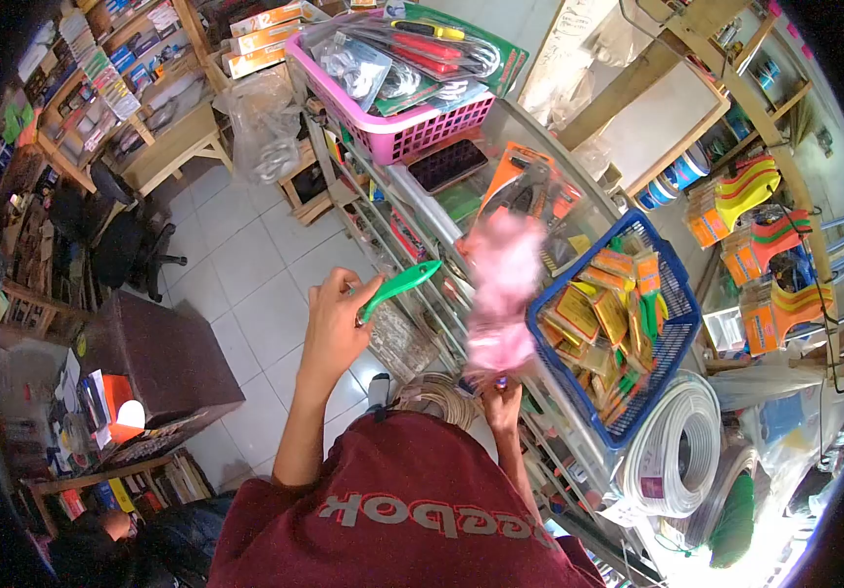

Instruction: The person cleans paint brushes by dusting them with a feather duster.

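Observation:
My left hand (336, 318) is raised over the floor beside the glass counter, its fingers closed around a green-handled tool (402, 286). The tool's tapered handle points up and right, and its other end is hidden in the hand. My right hand (503, 404) is low at the counter's front edge, closed on the short end of a pink duster (503, 294). The fluffy duster is smeared by motion and stretches over the counter top. Just right of it is a blue basket (537, 328) holding several yellow and orange packets and green-handled pieces.
A pink basket (392, 137) of packaged tools stands at the counter's far end, near a dark phone (448, 165) and packaged pliers (530, 186). White cable coils (676, 446) lie at the right. A brown cabinet (162, 367) and an office chair (133, 230) stand at left.

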Demonstrator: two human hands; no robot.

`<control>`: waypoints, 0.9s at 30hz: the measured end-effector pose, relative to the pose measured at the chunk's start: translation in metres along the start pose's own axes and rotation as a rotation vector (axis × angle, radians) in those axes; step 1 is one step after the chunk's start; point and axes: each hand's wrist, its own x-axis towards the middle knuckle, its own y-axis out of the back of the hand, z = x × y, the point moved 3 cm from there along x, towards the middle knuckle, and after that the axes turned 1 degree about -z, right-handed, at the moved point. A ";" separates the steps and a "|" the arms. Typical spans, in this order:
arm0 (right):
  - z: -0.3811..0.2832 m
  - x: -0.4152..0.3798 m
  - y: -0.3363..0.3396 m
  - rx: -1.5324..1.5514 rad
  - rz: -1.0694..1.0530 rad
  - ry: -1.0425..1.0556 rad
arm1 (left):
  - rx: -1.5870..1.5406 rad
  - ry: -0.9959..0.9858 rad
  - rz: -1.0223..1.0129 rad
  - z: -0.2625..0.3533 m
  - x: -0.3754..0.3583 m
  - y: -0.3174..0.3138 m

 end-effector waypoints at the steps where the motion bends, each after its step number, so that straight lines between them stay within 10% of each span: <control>1: -0.005 -0.003 -0.004 0.143 0.019 0.067 | 0.030 0.003 0.019 0.002 -0.001 0.002; 5: -0.016 -0.009 -0.001 -0.416 -0.215 0.235 | 0.087 -0.053 0.116 -0.001 -0.005 -0.003; 10: -0.010 -0.009 -0.004 0.214 -0.076 0.050 | 0.144 0.008 0.103 -0.002 -0.008 -0.004; 13: -0.029 -0.015 -0.004 -0.437 -0.195 0.282 | 0.074 -0.076 0.244 0.002 -0.010 -0.003; 17: 0.003 -0.004 -0.001 -0.116 -0.037 -0.032 | 0.142 -0.047 0.282 0.000 -0.010 -0.009; 21: -0.019 -0.013 -0.003 -0.224 -0.166 0.377 | 0.096 -0.080 0.285 0.006 -0.009 -0.003; 27: -0.014 -0.008 -0.012 0.201 0.037 0.055 | 0.037 -0.038 0.256 -0.004 -0.012 -0.006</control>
